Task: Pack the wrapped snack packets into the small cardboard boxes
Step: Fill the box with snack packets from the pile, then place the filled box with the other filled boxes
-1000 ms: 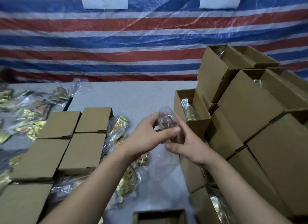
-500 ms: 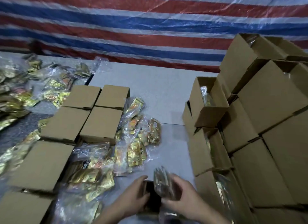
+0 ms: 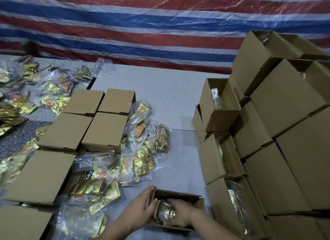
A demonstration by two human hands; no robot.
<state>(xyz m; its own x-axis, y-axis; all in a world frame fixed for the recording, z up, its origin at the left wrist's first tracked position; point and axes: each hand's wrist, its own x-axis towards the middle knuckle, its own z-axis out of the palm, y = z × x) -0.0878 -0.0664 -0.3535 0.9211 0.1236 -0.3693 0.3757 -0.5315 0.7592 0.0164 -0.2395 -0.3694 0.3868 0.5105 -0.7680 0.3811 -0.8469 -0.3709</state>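
Observation:
A small open cardboard box (image 3: 178,193) stands on the grey table at the bottom centre. My left hand (image 3: 141,206) grips its left wall, fingers curled over the rim. My right hand (image 3: 182,214) reaches down inside the box and holds a clear-wrapped gold snack packet (image 3: 165,211) that lies partly in the box. The box's bottom is hidden by both hands and the packet.
Loose gold packets in clear bags (image 3: 141,150) lie left of the box. Closed small boxes (image 3: 105,129) sit in rows at the left, with more packets (image 3: 26,89) beyond them. Stacked open boxes holding packets (image 3: 221,114) rise at the right. A striped tarp (image 3: 160,25) hangs behind.
Both hands came down from chest height with the packet to the box near the table's front edge. The packet has gone from above the box into it, and the view tilted downward.

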